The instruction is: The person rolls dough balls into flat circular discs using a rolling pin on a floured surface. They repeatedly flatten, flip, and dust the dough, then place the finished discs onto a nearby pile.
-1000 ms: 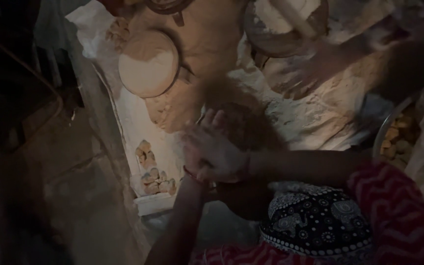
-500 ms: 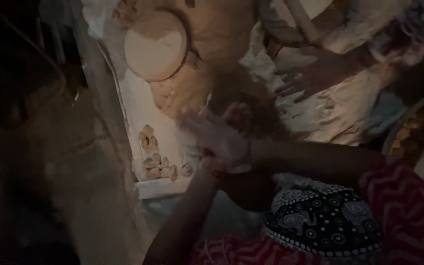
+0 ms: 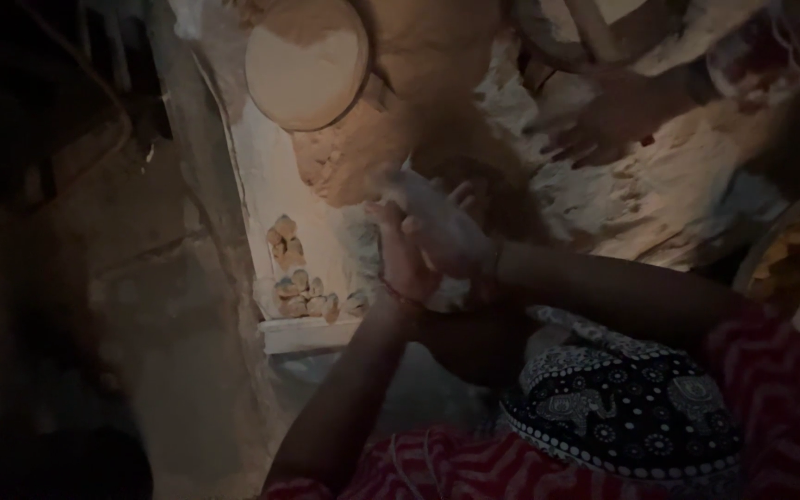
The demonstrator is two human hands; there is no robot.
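Between left hand [image 3: 400,264] and right hand [image 3: 446,231], palms pressed together, pale floury dough lump [image 3: 423,206] clasped. Just above hands, brown dough mound [image 3: 363,157]; farther up-left, round flour-dusted disc [image 3: 307,60]. Another person's hand [image 3: 604,125] up-right.

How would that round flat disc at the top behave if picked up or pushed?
The pale round disc looks thin and flat, so it would probably slide, not roll. If it is rolled dough, as the dough mound beside it suggests, it would likely sag when lifted by one edge. Its dusty, floury look hints at little stickiness. Blur leaves this uncertain.
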